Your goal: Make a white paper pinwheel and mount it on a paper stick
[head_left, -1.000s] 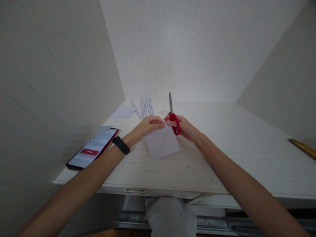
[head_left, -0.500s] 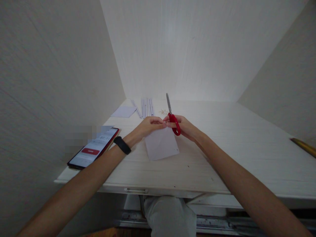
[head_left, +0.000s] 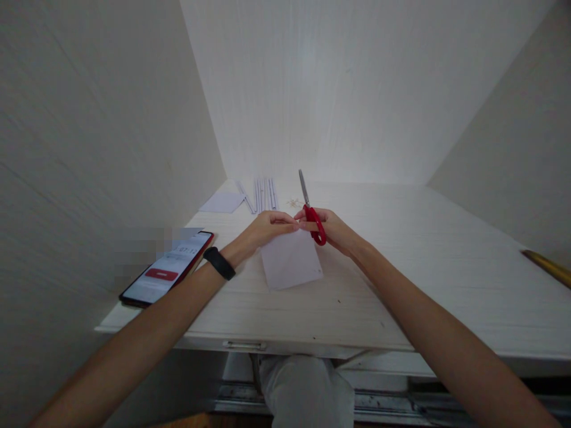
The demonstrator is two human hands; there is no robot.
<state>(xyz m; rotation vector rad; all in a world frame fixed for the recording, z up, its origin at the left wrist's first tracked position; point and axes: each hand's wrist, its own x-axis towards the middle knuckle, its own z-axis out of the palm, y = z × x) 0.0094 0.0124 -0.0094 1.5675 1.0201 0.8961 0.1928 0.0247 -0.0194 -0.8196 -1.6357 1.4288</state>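
A square sheet of white paper [head_left: 292, 261] hangs tilted over the white desk, its top edge pinched between both hands. My left hand [head_left: 273, 226] is closed on the top edge, thumb toward me. Fingertips of my right hand [head_left: 328, 224] meet the left ones at that edge, also pinching the paper. Red-handled scissors [head_left: 315, 224] rest in my right hand too, with the blades pointing away toward the back wall and together. The fingers hide what happens right at the paper's top edge.
Behind my hands lie several narrow folded paper strips [head_left: 266, 195], a flat sheet [head_left: 222, 202] and a few small thin bits [head_left: 294, 203]. A phone [head_left: 167, 270] showing a timer lies at the left. A gold-coloured object [head_left: 548, 267] is at the right edge. Walls enclose the desk [head_left: 423, 261].
Hands, paper and scissors stay almost in place. The scissor blades have tipped very slightly left, and the whole view has shifted a little.
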